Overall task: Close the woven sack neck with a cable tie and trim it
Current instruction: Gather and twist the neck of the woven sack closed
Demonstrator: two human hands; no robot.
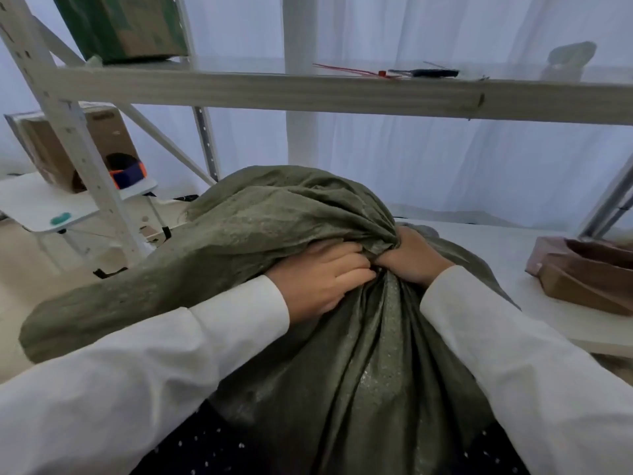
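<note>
White sleeves (513, 365), green sack (260, 221) (bunched), shelf rail (308, 90), curtains (428, 159)

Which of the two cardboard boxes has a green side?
The cardboard box on the upper shelf, top left, shows green; the lower cardboard box on the small table is plain brown.

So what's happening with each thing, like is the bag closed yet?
woven sack: neck bunched, not tied yet
left hand: gripping the gathered neck
right hand: gripping the gathered neck
red cable tie: lying loose on the shelf
black tool: lying on the shelf, untouched
</note>
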